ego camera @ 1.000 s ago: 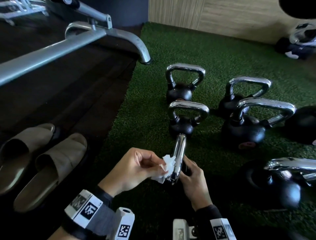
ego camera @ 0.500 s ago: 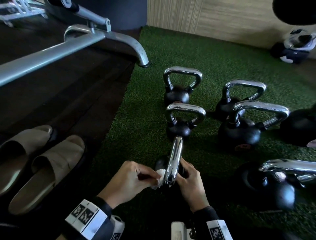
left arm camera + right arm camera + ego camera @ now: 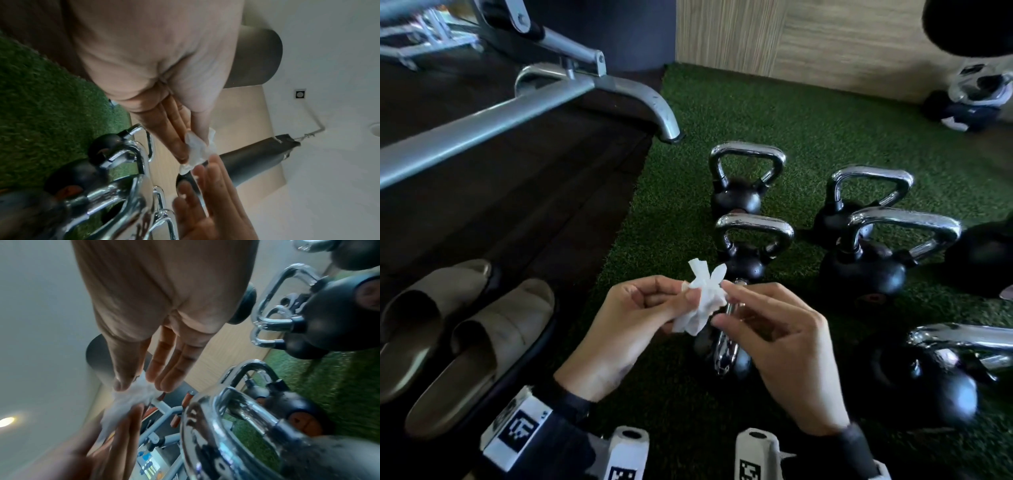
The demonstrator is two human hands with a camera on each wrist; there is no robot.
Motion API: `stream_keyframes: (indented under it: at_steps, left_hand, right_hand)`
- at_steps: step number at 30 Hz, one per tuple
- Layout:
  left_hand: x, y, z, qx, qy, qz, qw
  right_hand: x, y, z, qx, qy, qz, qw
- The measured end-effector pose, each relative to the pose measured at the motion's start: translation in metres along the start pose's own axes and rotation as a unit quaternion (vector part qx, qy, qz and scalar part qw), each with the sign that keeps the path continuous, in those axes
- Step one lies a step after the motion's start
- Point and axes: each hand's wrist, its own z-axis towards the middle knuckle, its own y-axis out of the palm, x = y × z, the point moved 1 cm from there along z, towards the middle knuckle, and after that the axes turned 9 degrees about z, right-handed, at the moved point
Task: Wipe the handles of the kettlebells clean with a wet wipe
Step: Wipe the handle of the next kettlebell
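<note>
My left hand (image 3: 683,297) and right hand (image 3: 723,303) both pinch a crumpled white wet wipe (image 3: 702,301) in the air, between thumb and fingertips. The same wipe (image 3: 198,148) shows in the left wrist view and again as the wipe (image 3: 133,395) in the right wrist view. Right below the hands stands the nearest kettlebell, its chrome handle (image 3: 726,349) partly hidden by my right hand. Neither hand touches it. Several more black kettlebells with chrome handles stand on the green turf: one (image 3: 753,236) just beyond, one (image 3: 746,161) behind it, and two (image 3: 904,226) to the right.
A large kettlebell (image 3: 928,380) sits close at the right. A pair of beige slippers (image 3: 465,335) lies on the dark floor at the left. A grey metal bench frame (image 3: 517,113) crosses the upper left. More weights (image 3: 976,92) rest by the wooden wall.
The left hand has lifted the wipe off the nearest kettlebell's handle. The right hand has let go of that kettlebell and now pinches the wipe too, above it.
</note>
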Motion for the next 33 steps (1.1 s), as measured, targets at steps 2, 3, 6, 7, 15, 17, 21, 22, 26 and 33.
stream_keyframes:
  at_steps: [2, 3, 6, 7, 15, 17, 21, 22, 26, 33]
  left_hand:
    - [0.005, 0.006, 0.001, -0.025, 0.006, 0.001, 1.0]
    - [0.007, 0.009, 0.0, -0.034, 0.01, 0.003, 0.999]
    - [0.012, 0.014, -0.003, -0.066, 0.008, 0.019, 0.998]
    - [0.013, 0.015, -0.005, -0.082, 0.005, 0.033, 0.996]
    - [-0.019, 0.001, 0.01, -0.109, 0.031, 0.229, 0.967]
    - [-0.05, -0.01, 0.019, -0.163, 0.028, 0.357, 0.919]
    - [-0.107, 0.009, 0.028, -0.251, 0.107, 0.489, 0.828]
    - [-0.114, 0.02, 0.027, -0.231, 0.132, 0.5, 0.824]
    - [-0.12, 0.043, 0.023, -0.081, 0.159, 0.473, 0.863]
    - [-0.108, 0.044, 0.021, -0.072, 0.172, 0.431, 0.883]
  right_hand:
    - [0.0, 0.006, 0.004, -0.016, -0.023, -0.017, 0.999]
    - [0.001, 0.007, 0.005, -0.014, -0.031, -0.029, 0.999]
    - [0.002, 0.001, 0.005, 0.014, -0.036, -0.052, 0.998]
    - [0.002, -0.001, 0.005, 0.023, -0.032, -0.055, 0.998]
    - [0.047, -0.028, 0.003, 0.166, 0.09, -0.059, 0.98]
    - [0.069, -0.033, 0.0, 0.175, 0.16, -0.063, 0.97]
    - [0.1, -0.02, -0.006, 0.116, 0.25, -0.051, 0.96]
    - [0.104, -0.016, -0.006, 0.105, 0.256, -0.052, 0.96]
    - [0.107, -0.012, 0.005, 0.101, 0.245, -0.061, 0.962]
    - [0.12, -0.007, 0.022, 0.137, 0.183, -0.014, 0.973]
